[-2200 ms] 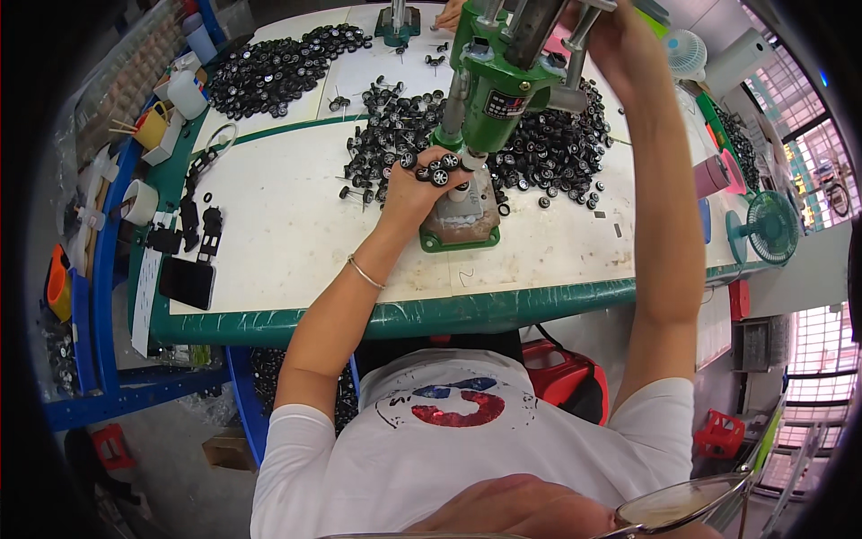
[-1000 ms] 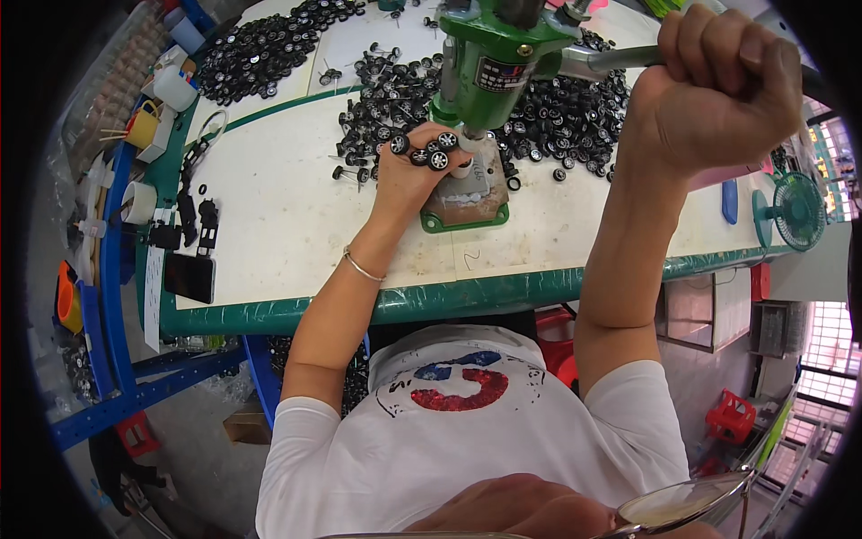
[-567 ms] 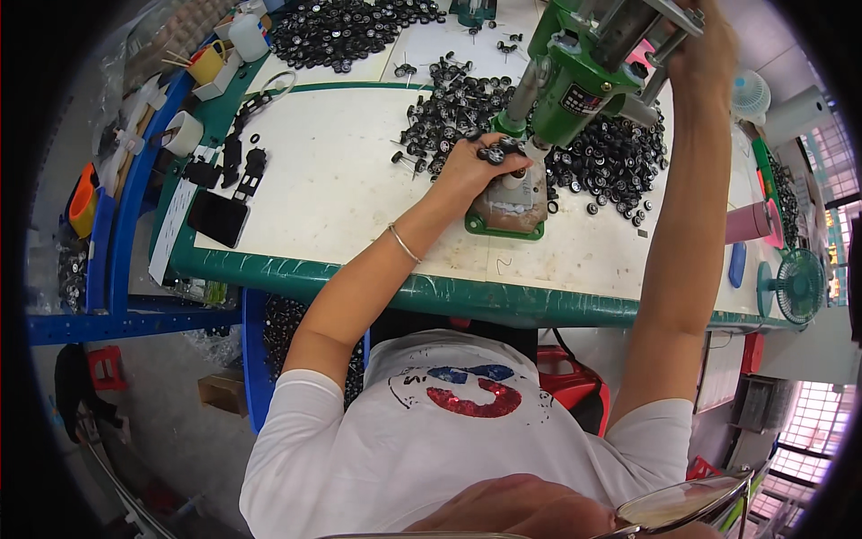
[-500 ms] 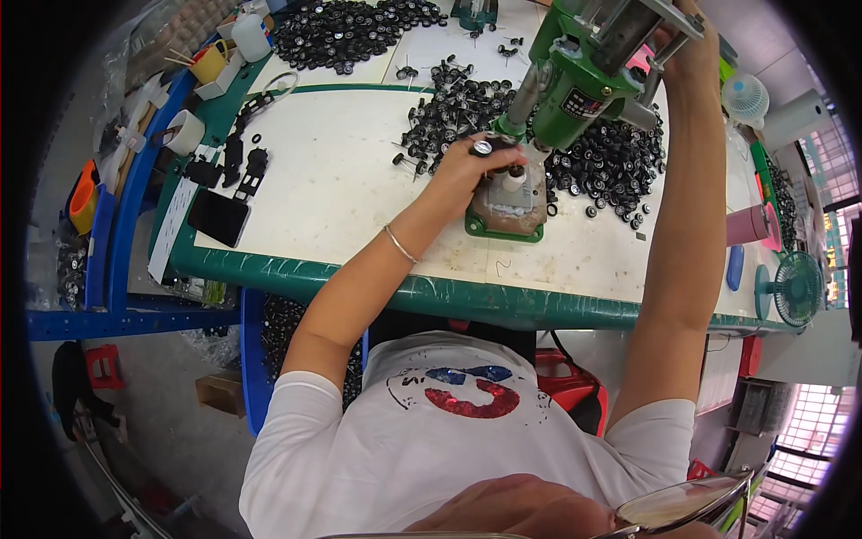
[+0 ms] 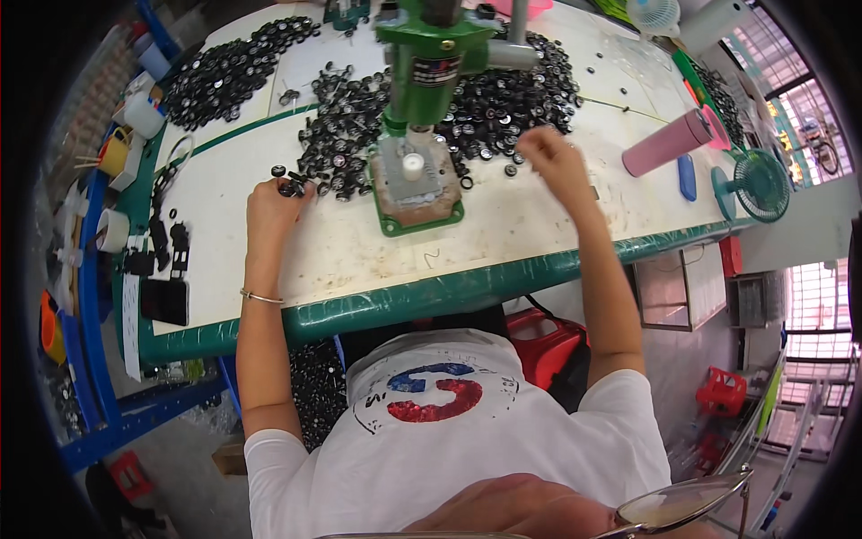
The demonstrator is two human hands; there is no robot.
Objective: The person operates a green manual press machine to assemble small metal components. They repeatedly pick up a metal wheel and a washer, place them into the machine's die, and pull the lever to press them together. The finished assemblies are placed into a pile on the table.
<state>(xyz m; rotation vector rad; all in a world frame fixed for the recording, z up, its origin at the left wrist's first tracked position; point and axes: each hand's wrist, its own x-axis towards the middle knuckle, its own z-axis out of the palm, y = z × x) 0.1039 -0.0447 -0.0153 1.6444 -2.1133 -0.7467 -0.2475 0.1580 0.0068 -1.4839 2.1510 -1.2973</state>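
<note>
My left hand (image 5: 277, 214) is over the white board, left of the press, its fingers closed around a few small black wheels (image 5: 289, 186) with silvery centres. My right hand (image 5: 558, 166) is in the air right of the press, just in front of the wheel pile; its fingers are loosely bent and slightly blurred, and nothing shows in them. Between my hands stands a green bench press (image 5: 431, 76). On its base (image 5: 415, 199) sits a round white fixture (image 5: 413, 165), with no hand touching it.
Loose black wheels (image 5: 512, 99) spread behind and beside the press, with another heap (image 5: 233, 76) at the far left. A phone (image 5: 164, 302) lies at the left edge. A pink tumbler (image 5: 666, 144) and a small green fan (image 5: 761, 187) are at the right.
My right hand has let go of the press lever and come down to the right of the press. My left hand has moved left, away from the fixture, with wheels in it. The view has shifted.
</note>
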